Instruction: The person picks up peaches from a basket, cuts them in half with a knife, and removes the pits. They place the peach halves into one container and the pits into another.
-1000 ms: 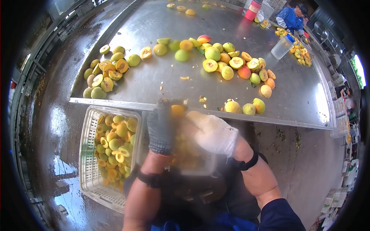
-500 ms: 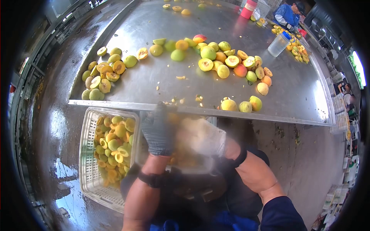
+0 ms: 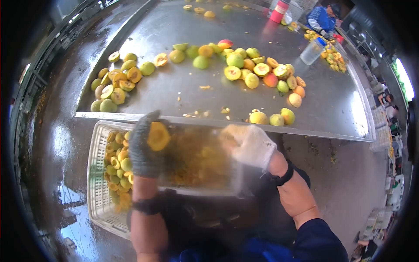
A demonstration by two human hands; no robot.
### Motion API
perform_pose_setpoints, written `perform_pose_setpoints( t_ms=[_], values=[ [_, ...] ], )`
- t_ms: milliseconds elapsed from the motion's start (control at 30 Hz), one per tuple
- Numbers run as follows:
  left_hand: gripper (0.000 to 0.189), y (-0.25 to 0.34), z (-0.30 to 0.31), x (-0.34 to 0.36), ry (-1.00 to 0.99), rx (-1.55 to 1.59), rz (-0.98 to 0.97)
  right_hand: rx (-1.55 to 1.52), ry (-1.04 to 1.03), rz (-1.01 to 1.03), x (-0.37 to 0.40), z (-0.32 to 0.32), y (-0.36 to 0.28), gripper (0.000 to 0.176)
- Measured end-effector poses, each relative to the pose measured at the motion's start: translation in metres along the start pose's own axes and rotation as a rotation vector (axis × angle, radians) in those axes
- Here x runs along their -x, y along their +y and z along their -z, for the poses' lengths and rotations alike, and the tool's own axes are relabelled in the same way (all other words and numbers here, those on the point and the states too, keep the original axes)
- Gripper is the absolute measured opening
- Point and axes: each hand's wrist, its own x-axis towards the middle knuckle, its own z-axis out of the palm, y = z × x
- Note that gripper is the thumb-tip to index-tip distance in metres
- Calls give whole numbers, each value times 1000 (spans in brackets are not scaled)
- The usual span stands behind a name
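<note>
Hands now apart: left hand [image 3: 144,148], grey glove, shifts toward the left of the frame and overlaps the right side of the white crate [image 3: 97,187]; right hand [image 3: 254,147], white glove, lies right of centre, below the worktop edge. The fruit half [image 3: 158,136] shows clearly at the left hand, cut face toward the camera, left of centre; the fingers appear closed on it, thumb position unclear. Judgement: the half is now controlled by the left hand alone. Right hand has its fingers curled inward; blur at the tips, so cannot tell whether it pinches anything. Compared with half a second ago: then both hands meet over the middle container [image 3: 238,181], with blur between them; now its blurred yellow contents lie exposed in the gap. Fruit pile [image 3: 262,70] on the worktop [image 3: 152,98], upper centre-right: same arrangement, no change noted.
</note>
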Motion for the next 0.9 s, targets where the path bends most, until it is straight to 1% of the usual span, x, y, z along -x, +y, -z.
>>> perform_pose_setpoints(
  t_ms=[33, 67, 100, 133, 200, 233, 300, 333, 367, 400, 433, 467, 500, 533, 600, 633, 667, 700, 733, 767, 800, 833, 867, 900],
  values=[
    [34, 16, 8, -2, 117, -310, -112, 17, 207, -131, -4, 13, 7, 29],
    [31, 25, 24, -5, 202, -386, -128, 29, 418, -254, -12, 25, 15, 24],
    [30, 26, 54, -11, 205, -589, -232, 95, 385, -422, -19, 43, 32, 32],
    [31, 45, 51, -4, 230, -895, -251, 155, 349, -589, -22, 60, 50, 40],
    [32, 42, 52, -8, 520, -916, -439, 281, 174, -624, -25, 65, 80, 48],
    [32, 41, 55, -10, 482, -900, -452, 339, 87, -637, -26, 64, 91, 53],
    [34, 38, 60, -10, 406, -868, -472, 399, -226, -755, -41, 64, 70, 62],
    [34, 35, 59, -12, 381, -816, -374, 427, -389, -805, -47, 64, 62, 66],
    [34, 30, 55, -14, 357, -763, -277, 449, -401, -761, -51, 54, 76, 63],
    [35, 29, 48, -15, 338, -708, -185, 466, -410, -767, -53, 52, 78, 62],
    [34, 25, 36, -14, 312, -570, -137, 482, -418, -770, -56, 49, 81, 61],
    [31, 25, 25, -12, 272, -575, -112, 497, -428, -776, -57, 48, 79, 60],
    [32, 20, 21, -12, 232, -633, -149, 476, -422, -782, -57, 51, 75, 56],
    [33, 15, 18, -12, 190, -689, -185, 364, -349, -772, -57, 52, 76, 55],
    [32, 6, 5, -11, 90, -618, -207, 139, -200, -749, -52, 59, 78, 54],
    [32, 2, -5, -10, 47, -580, -223, -206, -99, -671, -41, 66, 72, 54],
    [34, 4, -25, -2, 36, -237, -58, -409, -82, -538, -36, 69, 58, 55],
    [46, 6, -32, 0, -86, -227, 62, -616, -70, -400, -31, 69, 43, 56],
    [55, -2, -43, 3, -116, -17, 232, -825, -62, -257, -27, 66, 30, 57],
    [64, -15, -54, 5, -143, 197, 397, -926, -94, -168, -27, 60, 17, 58],
    [65, -32, -59, 6, -277, -75, 228, -1028, -128, -79, -29, 52, 4, 59],
    [61, -48, -57, 5, -312, -184, 132, -1015, -147, -53, -31, 46, -8, 59],
    [57, -64, -54, 4, -337, -296, 30, -976, -129, -37, -32, 35, -17, 54],
    [54, -72, -58, 3, -350, -403, -72, -726, -13, 22, -32, 21, -18, 50]
  ],
)
